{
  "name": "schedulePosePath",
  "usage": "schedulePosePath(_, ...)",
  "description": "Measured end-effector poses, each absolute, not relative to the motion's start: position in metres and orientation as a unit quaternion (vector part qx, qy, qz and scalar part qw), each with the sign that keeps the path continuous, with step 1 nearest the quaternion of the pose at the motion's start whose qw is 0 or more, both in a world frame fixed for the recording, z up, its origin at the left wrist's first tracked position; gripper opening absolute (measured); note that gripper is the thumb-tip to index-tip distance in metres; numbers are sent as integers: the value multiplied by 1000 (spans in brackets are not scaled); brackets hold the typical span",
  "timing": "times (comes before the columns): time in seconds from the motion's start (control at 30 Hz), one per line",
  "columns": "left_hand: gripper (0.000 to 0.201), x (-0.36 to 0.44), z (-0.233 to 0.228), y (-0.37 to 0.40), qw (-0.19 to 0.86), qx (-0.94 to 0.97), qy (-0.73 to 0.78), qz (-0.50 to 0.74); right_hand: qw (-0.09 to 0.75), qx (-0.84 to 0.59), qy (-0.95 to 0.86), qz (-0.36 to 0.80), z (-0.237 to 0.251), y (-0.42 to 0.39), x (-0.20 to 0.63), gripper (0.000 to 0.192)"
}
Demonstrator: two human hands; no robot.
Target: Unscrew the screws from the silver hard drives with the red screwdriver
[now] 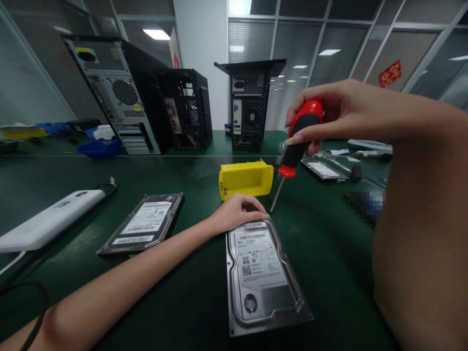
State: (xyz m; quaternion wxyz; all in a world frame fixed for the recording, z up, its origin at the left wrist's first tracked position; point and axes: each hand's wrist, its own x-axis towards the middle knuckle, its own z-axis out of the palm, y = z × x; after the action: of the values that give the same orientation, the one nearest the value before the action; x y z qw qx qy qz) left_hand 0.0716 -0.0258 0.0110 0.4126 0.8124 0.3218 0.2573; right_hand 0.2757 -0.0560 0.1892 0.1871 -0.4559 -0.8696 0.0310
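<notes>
Right hand (329, 114) grips screwdriver (298, 141), tip at drive (261, 273) top corner; left fingers (252, 209) lie flat, steadying it. Unscrewing needs seating.

Bare mat (321, 243) right of hard drive (261, 273); yellow box (245, 179) behind.

Computer repair workshop: opened PC towers (120, 92), hard drives (261, 275) on green bench (329, 253) (glass-partitioned office behind).
</notes>
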Motion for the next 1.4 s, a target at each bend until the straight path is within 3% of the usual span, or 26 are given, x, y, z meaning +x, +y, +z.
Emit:
schedulePosePath(0.87,23,83,17,-25,345,838,349,238,176,-458,-870,38,185,-52,267,46)
schedulePosePath(1.1,23,83,16,-25,350,832,354,245,191,-457,-869,3,186,-53,268,46)
schedulePosePath(1.4,22,83,21,-29,401,805,362,245,164,-473,-864,43,186,-48,268,48)
